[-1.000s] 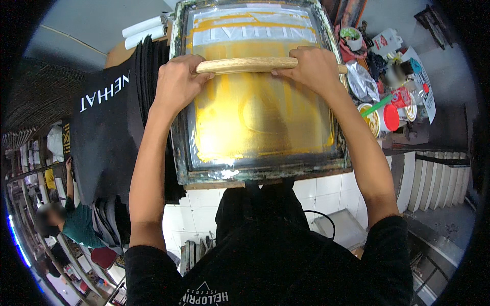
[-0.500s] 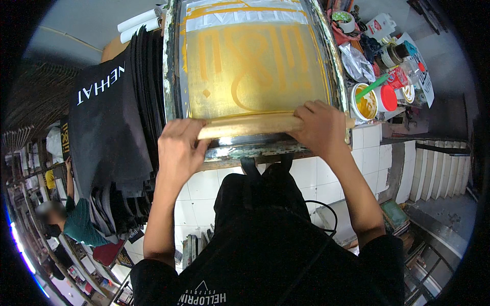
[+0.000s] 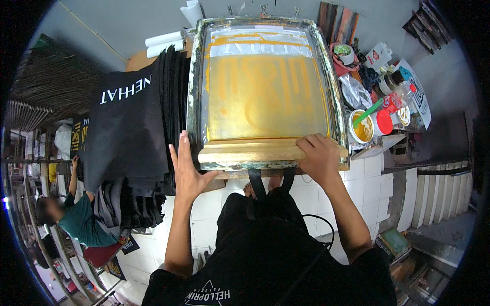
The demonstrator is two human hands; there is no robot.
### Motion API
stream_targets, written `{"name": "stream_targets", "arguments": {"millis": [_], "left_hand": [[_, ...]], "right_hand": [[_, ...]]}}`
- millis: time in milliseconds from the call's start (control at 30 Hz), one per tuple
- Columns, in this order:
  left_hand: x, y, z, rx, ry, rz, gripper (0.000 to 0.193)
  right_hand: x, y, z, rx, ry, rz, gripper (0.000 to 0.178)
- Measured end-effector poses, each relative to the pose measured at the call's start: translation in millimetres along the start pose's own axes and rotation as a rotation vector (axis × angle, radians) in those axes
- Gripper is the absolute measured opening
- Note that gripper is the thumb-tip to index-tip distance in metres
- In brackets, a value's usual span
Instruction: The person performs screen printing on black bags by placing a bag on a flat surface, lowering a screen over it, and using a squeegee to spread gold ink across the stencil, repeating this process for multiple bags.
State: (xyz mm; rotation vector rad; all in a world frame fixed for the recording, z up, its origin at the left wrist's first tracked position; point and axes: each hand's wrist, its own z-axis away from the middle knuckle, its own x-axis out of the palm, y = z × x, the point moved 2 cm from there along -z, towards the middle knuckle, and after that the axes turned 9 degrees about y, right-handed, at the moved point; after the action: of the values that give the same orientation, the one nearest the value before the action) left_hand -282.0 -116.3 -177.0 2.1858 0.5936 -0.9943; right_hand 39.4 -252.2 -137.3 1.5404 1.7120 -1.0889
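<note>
Clock centred on the screen frame [image 3: 193, 102], 12 straight ahead of me. Closest in, at 6: my black shirt [image 3: 270, 245], white floor tiles [image 3: 326, 201] on both sides of my legs, two black straps [image 3: 258, 184] hanging below the frame's near edge.

Right grip [image 3: 320, 159] at between 4 and 5 — fingers curled over one end of the wooden squeegee [image 3: 250, 154], grasping it. Left grip [image 3: 190, 176] at between 7 and 8, released: fingers spread, off the squeegee, beside the frame's near corner. Cannot tell whether it touches the rim.

Squeegee lies crosswise at 6, along the frame's near end. Beyond it the mesh [image 3: 268, 97], filmed yellow, a pattern showing through; at its 12, a silvery band [image 3: 260, 49] streaked with yellow.

Outside the frame: near 4, an open tub [image 3: 363, 132] of yellow ink, green stick [image 3: 368, 113] leaning in it; just past it, a red-lidded jar [image 3: 384, 121]. At 3, a crumpled silver pouch [image 3: 354, 93]. At 9, black fabric pieces [image 3: 127, 127] in a stack, the top one white-lettered. At 10, white rolls [image 3: 164, 44].

Farthest, at 8 — a person in a green shirt [image 3: 86, 222], one arm raised.
</note>
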Motion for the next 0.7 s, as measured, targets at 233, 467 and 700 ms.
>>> {"name": "stream_targets", "arguments": {"millis": [233, 467, 700], "left_hand": [[-46.2, 3.5, -22.1, -0.005, 0.458, 0.278, 0.142], [-115.2, 56.7, -160.0, 0.096, 0.716, 0.4, 0.126], [11.3, -46.4, -162.4, -0.576, 0.097, 0.32, 0.068]], "right_hand": [[-74.8, -8.7, -42.0, -0.122, 0.358, 0.018, 0.043], [-166.3, 2.0, -175.1, -0.069, 0.525, 0.19, 0.03], [-235.2, -19.3, -289.6, 0.107, 0.406, 0.15, 0.039]]}}
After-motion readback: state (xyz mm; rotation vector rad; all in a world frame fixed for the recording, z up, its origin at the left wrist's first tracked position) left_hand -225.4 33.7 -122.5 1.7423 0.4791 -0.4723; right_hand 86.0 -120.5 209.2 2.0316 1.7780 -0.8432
